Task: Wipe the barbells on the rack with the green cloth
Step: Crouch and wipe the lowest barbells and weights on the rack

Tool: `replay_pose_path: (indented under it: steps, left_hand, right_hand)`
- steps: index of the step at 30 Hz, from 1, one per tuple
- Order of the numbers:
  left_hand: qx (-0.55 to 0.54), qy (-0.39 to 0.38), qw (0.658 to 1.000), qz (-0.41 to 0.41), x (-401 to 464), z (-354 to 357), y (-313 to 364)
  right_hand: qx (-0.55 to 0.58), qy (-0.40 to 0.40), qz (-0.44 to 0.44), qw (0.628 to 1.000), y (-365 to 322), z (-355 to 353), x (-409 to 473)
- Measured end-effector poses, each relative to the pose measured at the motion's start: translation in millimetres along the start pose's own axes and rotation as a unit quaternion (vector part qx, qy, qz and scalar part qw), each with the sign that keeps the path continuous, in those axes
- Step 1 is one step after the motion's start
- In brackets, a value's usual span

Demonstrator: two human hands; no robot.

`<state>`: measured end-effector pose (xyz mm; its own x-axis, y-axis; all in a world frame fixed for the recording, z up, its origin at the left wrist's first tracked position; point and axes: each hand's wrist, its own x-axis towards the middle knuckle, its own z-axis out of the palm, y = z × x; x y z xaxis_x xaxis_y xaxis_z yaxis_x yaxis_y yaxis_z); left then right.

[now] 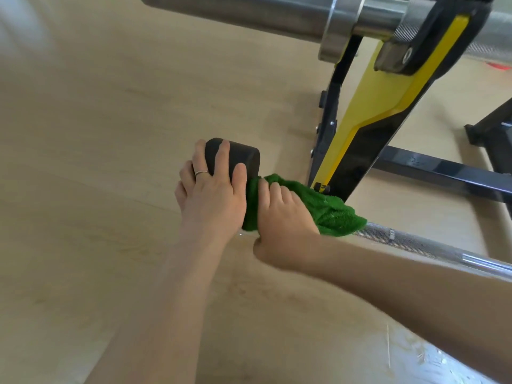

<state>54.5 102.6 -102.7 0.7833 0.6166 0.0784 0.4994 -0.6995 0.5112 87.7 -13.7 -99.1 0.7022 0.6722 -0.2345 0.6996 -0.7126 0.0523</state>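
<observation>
From the head view, we see the lower barbell (432,245) running from its black end (238,159) at centre toward the lower right, beside the rack (368,128). Our left hand (213,189) curls over that black end. Our right hand (282,217), just right of it, grips the green cloth (332,212) wrapped around the bar.

The fuzzy green cloth (310,207) is bunched around the lower barbell (415,243), beside its black end sleeve; another steel barbell (249,12) rests at twelve o'clock on the yellow-black rack (360,128).
</observation>
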Motion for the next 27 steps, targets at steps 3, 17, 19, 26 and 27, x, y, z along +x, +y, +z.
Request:
replay_pose_path:
  steps: [3,17,19,26,27]
  left_hand:
    - [0.0,0.0,1.0,-0.003,0,0,1]
    - [-0.017,0.009,1.0,0.003,1,1,0]
    - [-0.012,0.013,1.0,-0.001,2,2,1]
    - [-0.007,0.008,1.0,-0.006,3,4,0]
    - [-0.006,0.01,1.0,-0.007,3,4,0]
  right_hand:
    - [-0.082,-0.003,-0.02,0.996,-14,11,-13]
    - [0.371,-0.332,0.114,0.86,38,-38,82]
    - [0.337,-0.275,0.083,0.897,36,-31,76]
    - [-0.094,0.089,0.039,0.991,-8,32,3]
    - [-0.095,0.079,0.03,0.992,-5,31,5]
